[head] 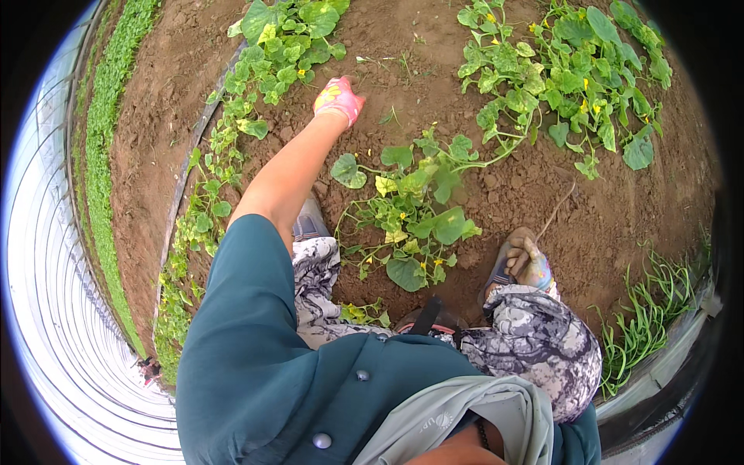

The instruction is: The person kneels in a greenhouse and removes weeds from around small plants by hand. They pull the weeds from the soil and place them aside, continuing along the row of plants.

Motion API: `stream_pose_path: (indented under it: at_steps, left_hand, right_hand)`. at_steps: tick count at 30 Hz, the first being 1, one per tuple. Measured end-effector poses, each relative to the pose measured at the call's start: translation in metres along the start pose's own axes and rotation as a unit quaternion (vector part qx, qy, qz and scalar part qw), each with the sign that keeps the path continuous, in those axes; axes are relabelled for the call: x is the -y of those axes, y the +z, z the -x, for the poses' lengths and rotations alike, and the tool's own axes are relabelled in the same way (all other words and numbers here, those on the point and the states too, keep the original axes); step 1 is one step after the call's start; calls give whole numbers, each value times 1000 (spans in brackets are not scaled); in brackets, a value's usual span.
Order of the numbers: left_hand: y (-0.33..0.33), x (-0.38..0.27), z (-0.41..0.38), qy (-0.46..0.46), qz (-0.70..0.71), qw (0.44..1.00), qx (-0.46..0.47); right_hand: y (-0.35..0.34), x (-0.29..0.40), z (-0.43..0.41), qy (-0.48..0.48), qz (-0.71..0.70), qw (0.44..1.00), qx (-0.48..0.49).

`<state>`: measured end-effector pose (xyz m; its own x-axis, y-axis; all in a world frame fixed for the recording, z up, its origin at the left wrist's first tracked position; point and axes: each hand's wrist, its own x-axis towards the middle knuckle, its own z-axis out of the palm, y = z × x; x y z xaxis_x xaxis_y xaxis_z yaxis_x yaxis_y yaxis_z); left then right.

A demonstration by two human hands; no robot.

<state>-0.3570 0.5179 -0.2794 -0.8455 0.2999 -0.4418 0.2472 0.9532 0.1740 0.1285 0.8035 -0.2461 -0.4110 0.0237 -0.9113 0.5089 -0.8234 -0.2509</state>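
Note:
My left hand (339, 103), in a pink glove with a yellow pattern, reaches forward over bare brown soil. It is near the leafy edge of a vine with yellow flowers (285, 52); its fingers are curled, and I cannot see whether anything is inside them. Low beside my right shoe (499, 267), my right hand (528, 264) wears a soil-stained patterned glove. Its fingers close around the end of a thin brown rod (556, 210) that slants away over the soil; its far end blends into the ground. Between my feet spreads another yellow-flowered cucurbit vine (415, 218).
A larger flowering vine (572, 81) sprawls at the far right, its stem running toward the middle plant. Along the left lie a dark strip (186, 165) and a green crop row (104, 145), beside the ribbed greenhouse wall (43, 203). Narrow-leaved plants (645, 319) grow at right.

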Motion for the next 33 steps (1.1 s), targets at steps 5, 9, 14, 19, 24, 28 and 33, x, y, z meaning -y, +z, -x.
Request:
stream_pose_path:
  at_steps: [5,9,14,19,24,28,33]
  left_hand:
    - [22,-26,-38,-65,29,997,12]
    - [20,-10,-44,-16,84,996,-1]
    - [-7,-30,-57,14,246,967,-62]
    - [-8,-39,-76,117,-42,992,-37]
    - [-12,-43,-74,83,102,991,-16]
    - [-2,-62,-48,53,307,950,28]
    - [10,-105,-34,44,151,987,38]
  right_hand:
    - [-2,-6,4,-33,27,999,-30]
    - [-2,5,0,-7,50,999,-9]
    - [-6,-1,1,-16,52,998,-5]
    - [9,8,9,-4,33,999,-29]
    - [5,7,8,-30,87,996,-20]
    - [2,6,5,-32,96,995,-16]
    - [-3,1,3,-21,66,997,-23]
